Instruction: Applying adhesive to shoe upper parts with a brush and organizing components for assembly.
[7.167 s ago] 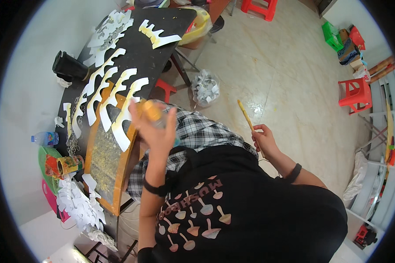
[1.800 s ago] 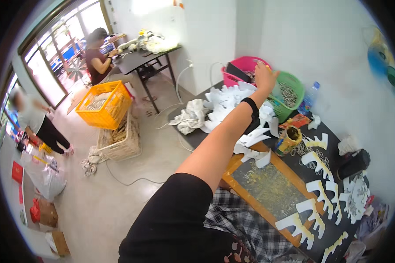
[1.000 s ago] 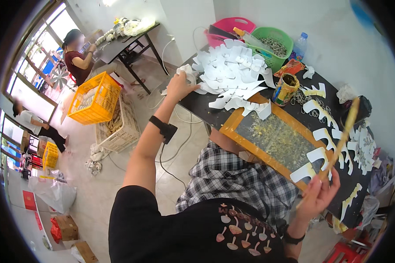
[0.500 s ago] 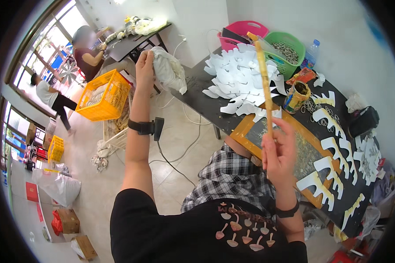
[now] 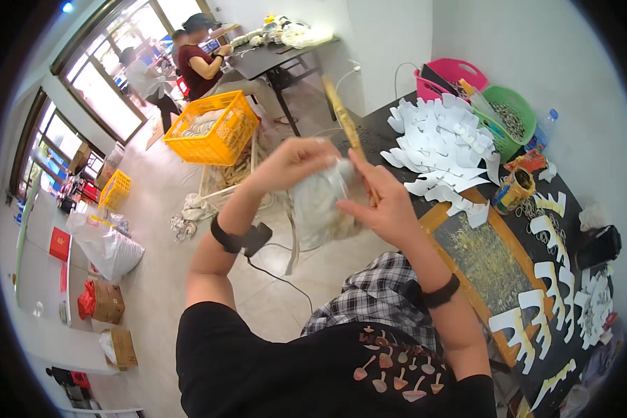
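Note:
In front of my chest, my left hand (image 5: 290, 166) grips the upper edge of a soft white cloth-like bundle (image 5: 319, 209). The bundle is blurred, so its exact kind is unclear, and a pale strip hangs below it. My right hand (image 5: 389, 207) has a tan wooden stick (image 5: 343, 115) with yellowish stains between its fingers, tilted up and to the left. The thumb of that same hand presses against the bundle's right side. Both hands are above the floor, left of the dark table (image 5: 386, 125).
White cut-out pieces (image 5: 442, 146) pile up on the table, with pink (image 5: 470, 73) and green (image 5: 515, 143) baskets behind. A smeared can (image 5: 514, 191), a wood-framed board (image 5: 484, 261) and yellow-edged white pieces (image 5: 529, 320) lie nearer. A yellow crate (image 5: 212, 132) and other people are at the left.
My left hand has brought the bundle down and right, to my middle. My right hand has moved left from over the board to meet it, still holding the stick. The view has turned left.

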Tool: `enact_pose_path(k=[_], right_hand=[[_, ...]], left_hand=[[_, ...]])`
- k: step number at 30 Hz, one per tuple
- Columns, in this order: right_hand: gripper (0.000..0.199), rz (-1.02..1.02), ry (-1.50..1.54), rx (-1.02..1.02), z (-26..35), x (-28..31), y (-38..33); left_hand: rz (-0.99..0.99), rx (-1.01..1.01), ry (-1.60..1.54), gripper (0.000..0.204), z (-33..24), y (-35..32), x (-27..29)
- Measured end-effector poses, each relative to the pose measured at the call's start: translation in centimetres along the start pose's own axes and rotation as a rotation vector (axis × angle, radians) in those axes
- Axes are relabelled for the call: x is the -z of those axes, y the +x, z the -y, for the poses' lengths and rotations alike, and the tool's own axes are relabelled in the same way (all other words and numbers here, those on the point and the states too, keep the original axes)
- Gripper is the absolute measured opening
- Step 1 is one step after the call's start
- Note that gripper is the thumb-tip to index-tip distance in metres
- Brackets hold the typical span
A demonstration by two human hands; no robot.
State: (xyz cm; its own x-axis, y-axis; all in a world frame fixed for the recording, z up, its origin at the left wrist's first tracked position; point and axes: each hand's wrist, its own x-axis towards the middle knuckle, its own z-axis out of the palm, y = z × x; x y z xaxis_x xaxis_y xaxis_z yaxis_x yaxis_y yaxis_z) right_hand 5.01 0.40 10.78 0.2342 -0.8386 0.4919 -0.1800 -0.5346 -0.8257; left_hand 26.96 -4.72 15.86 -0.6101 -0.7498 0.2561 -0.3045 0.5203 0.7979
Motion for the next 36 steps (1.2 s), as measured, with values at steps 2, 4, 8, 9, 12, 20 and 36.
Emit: enact_pose_path(k=[2, 4, 8, 9, 12, 20, 36], right_hand=[[0.048, 0.116, 0.041, 0.083, -0.7, -1.4, 0.7], [0.04, 0.156, 0.088, 0.003, -1.5, -1.7, 0.6], [0.026, 0.137, -0.053, -0.01, -2.6, -2.1, 0.2], [0.023, 0.114, -0.076, -0.052, -2.6, -2.2, 0.1], [0.022, 0.102, -0.189, -0.003, -2.6, -2.4, -0.1], [0.021, 0.08, -0.238, -0.056, -2.8, -2.6, -0.8], [0.034, 0.103, -0.03, -0.127, -2.6, -4.9, -3.4]], left_hand=[[0.041, 0.071, -0.039, 0.018, 0.3, -1.4, -0.9], [0.089, 0.134, -0.077, 0.022, 0.7, -2.6, -1.1], [0.129, 0.183, -0.017, 0.049, 1.8, -4.7, -0.4], [0.172, 0.217, 0.14, 0.049, 2.2, -5.3, -0.4], [0.258, 0.341, 0.413, 0.04, 4.3, -6.3, -0.4], [-0.763, 0.21, 0.534, 0.026, 9.0, -8.3, -2.2], [-1.041, -0.029, -0.165, 0.032, 7.1, -4.4, -3.4]])
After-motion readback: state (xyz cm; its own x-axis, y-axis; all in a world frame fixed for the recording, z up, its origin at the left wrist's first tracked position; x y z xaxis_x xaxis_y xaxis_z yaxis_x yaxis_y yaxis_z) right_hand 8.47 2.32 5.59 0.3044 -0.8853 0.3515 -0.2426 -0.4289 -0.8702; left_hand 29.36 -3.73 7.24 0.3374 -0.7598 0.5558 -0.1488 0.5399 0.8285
